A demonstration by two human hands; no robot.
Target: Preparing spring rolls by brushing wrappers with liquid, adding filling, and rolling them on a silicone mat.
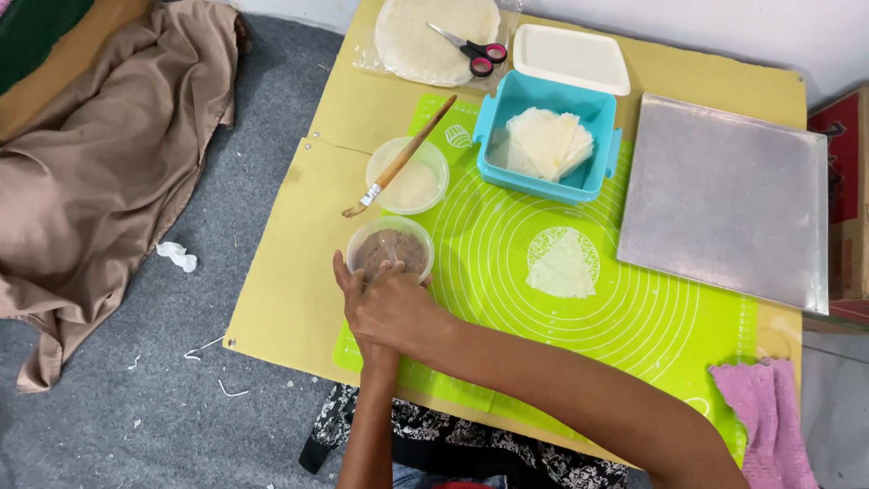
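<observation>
Small round clear plastic tub of brown minced filling: probably light, thin-walled, slightly flexible, best gripped around rim or sides. Sits on green silicone mat near desk's left edge. Left hand cupping its near side; right hand overlapping, fingers curled, contents of grip unclear.

A red and brown cardboard box stands at the right edge, beside the board. A clear plastic bag lies flat at the top under round wrappers.
</observation>
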